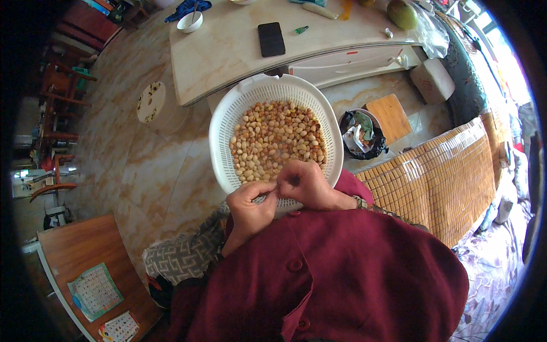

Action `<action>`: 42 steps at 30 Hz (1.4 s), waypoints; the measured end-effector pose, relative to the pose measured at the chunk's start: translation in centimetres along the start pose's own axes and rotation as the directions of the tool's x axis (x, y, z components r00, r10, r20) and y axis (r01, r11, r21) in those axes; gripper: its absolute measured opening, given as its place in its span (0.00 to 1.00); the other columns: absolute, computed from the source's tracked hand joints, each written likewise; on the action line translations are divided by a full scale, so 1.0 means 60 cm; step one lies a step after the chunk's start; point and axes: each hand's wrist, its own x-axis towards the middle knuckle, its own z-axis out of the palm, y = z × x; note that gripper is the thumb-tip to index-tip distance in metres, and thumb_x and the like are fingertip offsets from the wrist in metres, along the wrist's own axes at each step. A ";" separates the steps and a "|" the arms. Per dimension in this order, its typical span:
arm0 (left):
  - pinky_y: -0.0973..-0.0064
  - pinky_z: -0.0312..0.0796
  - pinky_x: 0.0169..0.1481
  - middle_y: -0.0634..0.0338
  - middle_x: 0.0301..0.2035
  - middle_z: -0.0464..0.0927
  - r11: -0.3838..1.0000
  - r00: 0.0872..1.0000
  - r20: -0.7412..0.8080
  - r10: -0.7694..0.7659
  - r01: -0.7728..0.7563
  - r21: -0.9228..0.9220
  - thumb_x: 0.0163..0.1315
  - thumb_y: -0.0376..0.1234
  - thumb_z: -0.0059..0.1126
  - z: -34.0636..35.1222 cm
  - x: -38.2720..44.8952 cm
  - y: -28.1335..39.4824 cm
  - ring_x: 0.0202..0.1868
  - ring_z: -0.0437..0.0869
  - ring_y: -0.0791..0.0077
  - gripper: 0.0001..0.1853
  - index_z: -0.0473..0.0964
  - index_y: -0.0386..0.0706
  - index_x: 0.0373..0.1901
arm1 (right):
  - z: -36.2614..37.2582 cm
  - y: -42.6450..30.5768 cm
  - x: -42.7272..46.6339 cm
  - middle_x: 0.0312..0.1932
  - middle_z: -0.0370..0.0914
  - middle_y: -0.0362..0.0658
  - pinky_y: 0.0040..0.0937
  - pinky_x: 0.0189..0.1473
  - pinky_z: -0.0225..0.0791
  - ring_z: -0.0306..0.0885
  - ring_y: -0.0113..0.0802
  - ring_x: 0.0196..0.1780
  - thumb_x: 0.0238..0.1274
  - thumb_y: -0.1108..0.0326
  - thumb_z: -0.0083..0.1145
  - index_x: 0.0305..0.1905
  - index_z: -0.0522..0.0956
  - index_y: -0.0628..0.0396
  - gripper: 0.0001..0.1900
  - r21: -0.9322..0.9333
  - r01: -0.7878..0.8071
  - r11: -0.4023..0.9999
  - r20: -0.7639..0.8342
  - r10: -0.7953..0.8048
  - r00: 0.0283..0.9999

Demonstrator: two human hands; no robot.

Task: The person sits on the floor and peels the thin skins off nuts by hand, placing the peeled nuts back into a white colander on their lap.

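Observation:
A white plastic colander (222,149) rests on my lap, with many small pale and brown nuts or seeds (277,137) spread in it. Over its near rim my left hand (252,205) and my right hand (305,186) meet, thumbs and fingertips pinched together. Something tiny may be between the fingertips, but it is too small and too covered to tell. The right hand's fingers are curled in towards the palm.
Ahead stands a marble-topped table (213,55) with a black phone (271,39), a white bowl (189,22) and a green fruit (402,14). Right of the colander are a lined bin (363,134), a wooden stool (389,118) and a bamboo-matted seat (431,175). A round stool (154,102) stands left.

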 end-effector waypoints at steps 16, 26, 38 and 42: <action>0.81 0.75 0.45 0.57 0.35 0.81 0.935 0.966 0.103 -0.238 0.256 -0.245 0.58 0.17 0.57 -0.010 0.020 0.001 0.38 0.82 0.78 0.11 0.74 0.31 0.42 | -0.012 0.006 0.018 0.33 0.78 0.35 0.22 0.36 0.70 0.74 0.19 0.35 0.60 0.71 0.58 0.41 0.76 0.59 0.07 0.400 -0.273 0.875 0.167 0.224 0.960; 0.79 0.76 0.42 0.58 0.32 0.81 0.919 0.932 0.162 -0.323 0.350 -0.182 0.53 0.17 0.61 -0.010 0.005 0.006 0.36 0.83 0.78 0.09 0.75 0.33 0.36 | -0.013 -0.005 0.008 0.29 0.79 0.40 0.25 0.37 0.71 0.76 0.24 0.34 0.57 0.71 0.61 0.39 0.78 0.59 0.07 0.200 -0.173 0.965 0.187 0.135 0.973; 0.82 0.75 0.37 0.60 0.28 0.81 0.923 0.954 0.146 -0.262 0.292 -0.251 0.52 0.19 0.64 -0.011 0.001 0.016 0.31 0.82 0.81 0.07 0.77 0.34 0.32 | -0.022 -0.001 0.007 0.27 0.78 0.42 0.28 0.35 0.72 0.78 0.27 0.33 0.53 0.73 0.60 0.37 0.78 0.59 0.06 0.098 0.078 0.992 0.157 -0.093 0.983; 0.82 0.75 0.37 0.60 0.28 0.81 0.890 0.933 0.203 -0.298 0.348 -0.295 0.53 0.19 0.63 -0.018 0.004 0.017 0.32 0.82 0.81 0.07 0.76 0.34 0.32 | -0.030 -0.005 0.005 0.28 0.78 0.40 0.26 0.36 0.72 0.77 0.25 0.33 0.53 0.74 0.58 0.37 0.78 0.59 0.05 0.160 -0.016 0.987 0.191 -0.015 0.981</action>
